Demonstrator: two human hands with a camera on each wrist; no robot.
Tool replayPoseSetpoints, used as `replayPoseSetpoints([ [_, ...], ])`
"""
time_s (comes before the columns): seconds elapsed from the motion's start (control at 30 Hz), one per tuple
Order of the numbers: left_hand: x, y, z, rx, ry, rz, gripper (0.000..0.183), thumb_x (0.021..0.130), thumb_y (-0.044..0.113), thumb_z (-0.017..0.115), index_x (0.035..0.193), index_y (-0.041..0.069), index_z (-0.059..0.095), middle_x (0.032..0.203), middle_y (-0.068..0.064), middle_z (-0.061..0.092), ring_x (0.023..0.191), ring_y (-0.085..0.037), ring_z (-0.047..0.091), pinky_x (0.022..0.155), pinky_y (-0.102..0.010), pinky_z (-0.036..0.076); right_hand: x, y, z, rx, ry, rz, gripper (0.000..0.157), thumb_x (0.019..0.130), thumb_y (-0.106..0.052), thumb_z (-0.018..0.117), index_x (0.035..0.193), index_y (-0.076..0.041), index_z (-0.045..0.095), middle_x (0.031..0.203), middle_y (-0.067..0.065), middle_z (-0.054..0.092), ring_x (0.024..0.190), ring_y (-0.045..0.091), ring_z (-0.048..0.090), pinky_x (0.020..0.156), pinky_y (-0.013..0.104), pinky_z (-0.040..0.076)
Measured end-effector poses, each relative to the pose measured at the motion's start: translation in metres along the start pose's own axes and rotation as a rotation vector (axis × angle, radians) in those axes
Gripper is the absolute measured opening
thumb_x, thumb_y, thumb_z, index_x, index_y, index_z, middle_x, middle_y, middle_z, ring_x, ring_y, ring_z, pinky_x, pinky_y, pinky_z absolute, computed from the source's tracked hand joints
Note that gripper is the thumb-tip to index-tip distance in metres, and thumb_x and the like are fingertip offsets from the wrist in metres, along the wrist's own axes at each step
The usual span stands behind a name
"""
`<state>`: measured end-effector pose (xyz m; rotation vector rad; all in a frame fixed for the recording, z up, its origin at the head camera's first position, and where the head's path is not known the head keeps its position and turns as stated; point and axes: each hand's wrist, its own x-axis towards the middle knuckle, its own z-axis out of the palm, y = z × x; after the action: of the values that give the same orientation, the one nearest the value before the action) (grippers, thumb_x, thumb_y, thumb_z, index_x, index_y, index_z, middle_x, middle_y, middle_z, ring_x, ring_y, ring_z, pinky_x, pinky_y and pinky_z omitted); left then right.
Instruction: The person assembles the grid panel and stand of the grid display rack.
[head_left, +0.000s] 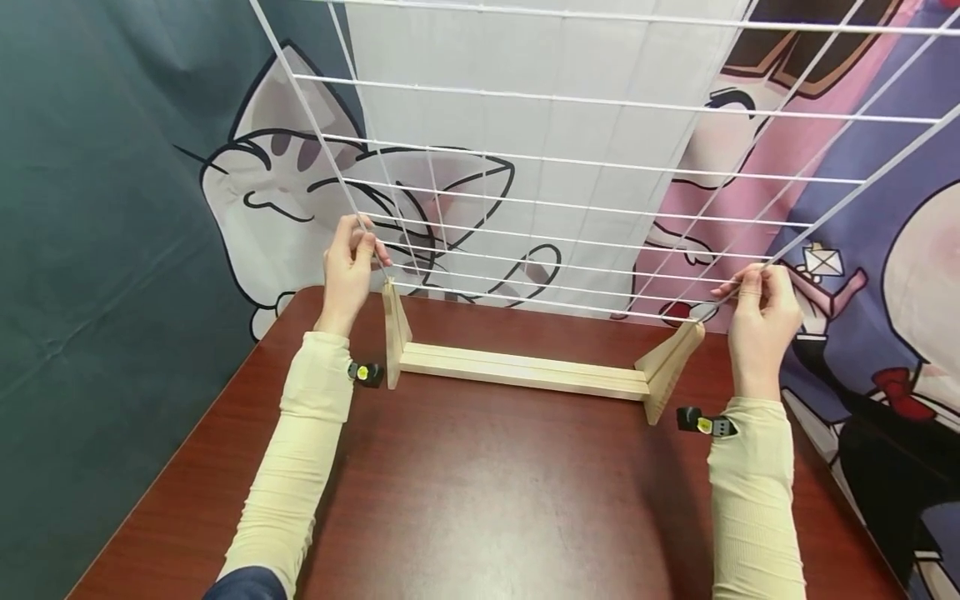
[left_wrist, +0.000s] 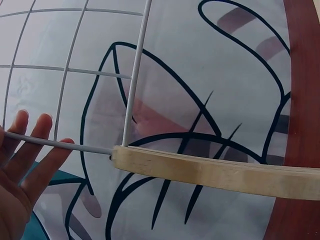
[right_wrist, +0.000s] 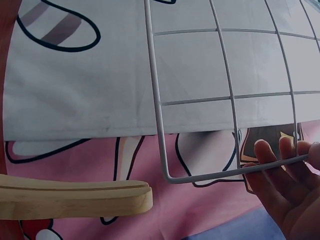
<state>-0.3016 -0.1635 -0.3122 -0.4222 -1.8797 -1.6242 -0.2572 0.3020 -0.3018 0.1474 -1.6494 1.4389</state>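
Observation:
A white wire grid panel (head_left: 862, 181) leans up and toward the camera, its lower end over a pale wooden stand. My left hand (head_left: 348, 267) pinches the panel's left side rod near the low corner; my right hand (head_left: 768, 325) holds the right side rod likewise. The stand has a left upright (head_left: 393, 333), a right upright (head_left: 671, 371) and a grooved crossbar (head_left: 525, 372). In the left wrist view, the grid's corner meets the wooden upright's (left_wrist: 215, 175) tip. From the right wrist, the other rounded corner appears just beside its upright's (right_wrist: 75, 199) end.
The stand rests on a reddish-brown table (head_left: 510, 492), toward its far edge. Behind hangs a cloth backdrop (head_left: 570, 208) with cartoon cats and figures, close beyond the table. Small black wrist cameras (head_left: 365, 374) sit on both cream sleeves (head_left: 750, 500).

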Motion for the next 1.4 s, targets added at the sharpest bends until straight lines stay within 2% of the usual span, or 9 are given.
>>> replayPoseSetpoints([
  [0.17,0.000,-0.018,-0.006,0.041,0.008,0.005,0.020,0.102,0.015,0.046,0.111,-0.002,0.047,0.076,-0.017,0.060,0.066,-0.012,0.062,0.070,-0.020,0.057,0.002,0.004,0.003,-0.046,-0.034,0.008,0.019,0.098,-0.017,0.053,0.082,-0.009,0.060,0.069,-0.007,0.062,0.064,0.001,0.066,0.067,0.013,0.054],
  [0.33,-0.001,-0.025,-0.015,0.081,0.023,0.041,0.026,0.101,0.021,0.047,0.111,-0.002,0.049,0.073,-0.008,0.060,0.065,-0.007,0.061,0.068,-0.017,0.056,0.005,0.011,0.008,-0.058,-0.091,0.019,0.023,0.098,-0.018,0.054,0.085,0.000,0.061,0.070,-0.011,0.064,0.065,0.000,0.067,0.067,0.012,0.054],
  [0.57,0.002,-0.021,-0.021,0.129,0.010,0.062,0.027,0.101,0.021,0.047,0.109,-0.004,0.048,0.074,-0.013,0.061,0.065,-0.007,0.062,0.068,-0.018,0.056,0.005,0.018,0.013,-0.108,-0.125,0.013,0.026,0.099,-0.017,0.053,0.087,0.006,0.060,0.070,-0.013,0.064,0.066,-0.002,0.066,0.069,0.011,0.054],
  [0.97,0.002,-0.024,-0.024,0.138,0.001,0.007,0.023,0.101,0.014,0.045,0.112,-0.006,0.047,0.077,-0.022,0.059,0.066,-0.006,0.062,0.069,-0.017,0.056,-0.001,0.027,0.016,-0.140,-0.137,0.027,0.028,0.100,-0.014,0.051,0.090,0.011,0.057,0.069,-0.013,0.061,0.064,-0.004,0.065,0.068,0.011,0.054],
  [1.2,0.002,-0.025,-0.020,0.204,-0.015,0.035,0.023,0.102,0.020,0.046,0.112,0.000,0.050,0.078,-0.018,0.061,0.067,-0.001,0.060,0.069,-0.014,0.054,-0.009,0.039,0.010,-0.173,-0.156,0.067,0.024,0.100,-0.008,0.048,0.093,0.015,0.055,0.067,-0.017,0.062,0.064,-0.007,0.065,0.068,0.009,0.052],
  [1.4,0.001,-0.024,-0.018,0.242,0.006,0.050,0.024,0.102,0.024,0.046,0.112,0.003,0.053,0.078,-0.018,0.063,0.066,-0.002,0.058,0.066,-0.016,0.049,-0.011,0.041,0.008,-0.233,-0.187,0.058,0.027,0.101,-0.013,0.048,0.096,0.013,0.055,0.068,-0.022,0.062,0.066,-0.010,0.064,0.067,0.007,0.051],
])
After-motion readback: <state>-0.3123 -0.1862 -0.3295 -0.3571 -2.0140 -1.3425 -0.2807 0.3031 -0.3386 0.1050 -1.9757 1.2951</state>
